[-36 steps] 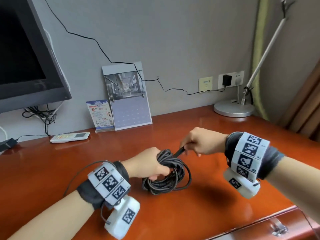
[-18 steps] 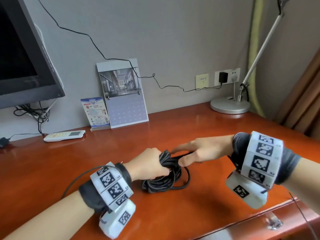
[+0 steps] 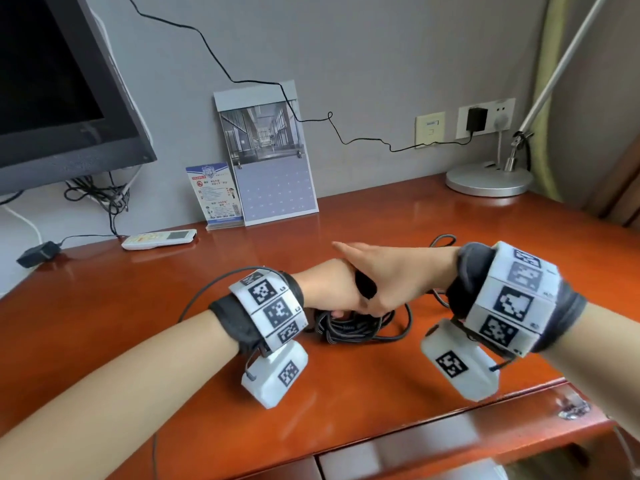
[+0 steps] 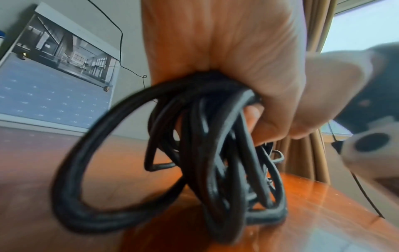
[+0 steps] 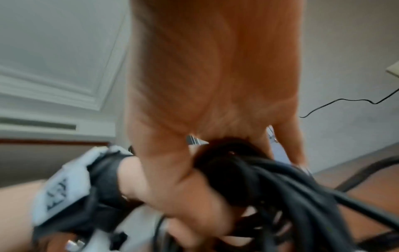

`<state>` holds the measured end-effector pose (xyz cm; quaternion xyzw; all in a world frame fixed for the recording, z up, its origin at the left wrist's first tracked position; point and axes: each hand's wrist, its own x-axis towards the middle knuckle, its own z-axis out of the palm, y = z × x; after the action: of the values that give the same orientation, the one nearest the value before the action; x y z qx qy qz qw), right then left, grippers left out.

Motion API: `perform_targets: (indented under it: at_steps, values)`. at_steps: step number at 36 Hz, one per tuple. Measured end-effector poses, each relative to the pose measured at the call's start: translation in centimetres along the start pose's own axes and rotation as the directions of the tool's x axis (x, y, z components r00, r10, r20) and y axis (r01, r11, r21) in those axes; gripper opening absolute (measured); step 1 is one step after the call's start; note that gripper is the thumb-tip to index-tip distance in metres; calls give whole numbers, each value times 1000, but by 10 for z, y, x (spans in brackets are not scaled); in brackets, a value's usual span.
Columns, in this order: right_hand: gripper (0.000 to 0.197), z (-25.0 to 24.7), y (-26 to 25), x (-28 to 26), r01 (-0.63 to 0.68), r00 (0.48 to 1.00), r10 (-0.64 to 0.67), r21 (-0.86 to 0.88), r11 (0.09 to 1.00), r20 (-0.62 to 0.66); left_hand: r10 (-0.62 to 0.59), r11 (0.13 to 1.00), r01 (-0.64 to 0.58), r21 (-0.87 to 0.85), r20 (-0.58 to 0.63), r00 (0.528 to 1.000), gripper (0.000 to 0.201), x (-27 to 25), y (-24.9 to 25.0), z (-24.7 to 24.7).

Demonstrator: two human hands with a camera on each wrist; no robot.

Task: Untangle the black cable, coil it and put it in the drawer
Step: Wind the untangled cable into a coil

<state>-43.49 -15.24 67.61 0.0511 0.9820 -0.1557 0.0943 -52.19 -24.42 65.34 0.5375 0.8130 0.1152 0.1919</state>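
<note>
left hand (image 3: 329, 289) clenches cable (image 3: 349, 329) coil so loops hold | right hand (image 3: 388, 275) crosses over it, fingers extended, probably gripping nothing

From my feed I see a dark monitor (image 3: 59, 88) at ten o'clock, a tangle of thin wires (image 3: 100, 199) hanging below it. A white remote (image 3: 159, 239) lies on the red-brown desk (image 3: 346, 386) at eleven, with a small black adapter (image 3: 37, 253) further left. At twelve a calendar (image 3: 266, 154) leans against the grey wall (image 3: 381, 46), a small printed card (image 3: 216, 194) just beside it. At two o'clock a black charger (image 3: 476, 119) sits in a wall socket (image 3: 485, 117), near a lamp base (image 3: 488, 180). A curtain (image 3: 550, 98) hangs at three.
</note>
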Motion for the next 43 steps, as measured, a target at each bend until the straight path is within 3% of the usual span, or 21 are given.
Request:
perform_targets:
  at_steps: [2, 5, 6, 8, 10, 11, 13, 15, 18, 20, 21, 23, 27, 29, 33, 35, 37, 39, 43]
  values:
    - [100, -1, 1, 8, -45, 993, 47, -16, 999, 106, 10, 1000, -10, -7, 8, 1000, 33, -3, -2, 1]
    - [45, -2, 13, 21, 26, 982, -37, 61, 998, 184, -15, 997, 14, -72, -17, 1000, 25, -7, -7, 2]
    - [39, -2, 14, 24, 52, 968, -77, 111, 992, 237, -13, 997, 11, -77, -23, 1000, 26, -8, -8, 3]
    - [51, -6, 16, 25, 85, 901, -156, 189, 978, 405, 37, 997, -39, -61, -30, 999, 28, -11, -7, 5]
    - [97, -11, 25, 23, 91, 775, -273, 327, 941, 570, 133, 991, -134, -21, -34, 990, 26, -16, -4, 8]
    - [110, -12, 35, 20, 53, 725, -344, 450, 891, 596, 186, 982, -187, -27, -37, 982, 26, -19, -4, 9]
    - [101, -11, 55, 17, 13, 694, -500, 684, 729, 519, 237, 959, -241, -150, -47, 970, 29, -24, -10, 1]
    - [78, -4, 72, 13, 59, 664, -667, 865, 498, 338, 261, 885, -279, -373, -99, 960, 32, -30, -16, -9]
    - [69, 5, 79, 15, 89, 754, -656, 985, 148, 30, 251, 676, -339, -655, -228, 941, 20, -35, -28, -27]
    - [77, 8, 81, 24, 45, 817, -575, 999, -4, -39, 197, 548, -364, -753, -306, 931, 18, -35, -34, -36]
    - [83, 11, 80, 27, 46, 840, -540, 999, -25, -52, 160, 508, -371, -777, -339, 927, 21, -34, -36, -39]
    - [92, 18, 69, 30, 105, 869, -491, 993, 59, -63, 63, 412, -396, -821, -408, 911, 28, -31, -35, -43]
    - [86, 27, 23, 31, 295, 877, -480, 770, 566, 17, -124, 205, -473, -857, -502, 856, 31, -20, -22, -44]
    - [71, 32, 1, 33, 346, 896, -443, 647, 680, -13, -182, 163, -516, -841, -539, 822, 30, -15, -15, -43]
    - [7, 42, -18, 34, 431, 880, -467, 550, 715, -83, -232, 149, -548, -823, -568, 790, 41, -14, -9, -44]
    - [17, 34, -9, 28, 374, 908, -416, 561, 739, -57, -238, 101, -536, -838, -543, 805, 38, -18, -12, -47]
    - [15, 19, 8, 23, 331, 934, -350, 557, 761, -76, -205, 80, -504, -860, -509, 836, 34, -23, -20, -47]
    - [13, 7, 22, 20, 288, 949, -307, 588, 756, -70, -137, 103, -455, -885, -465, 874, 32, -29, -29, -43]
    - [38, 1, 24, 12, 286, 939, -339, 669, 686, -54, 7, 154, -366, -918, -369, 929, 22, -33, -38, -33]
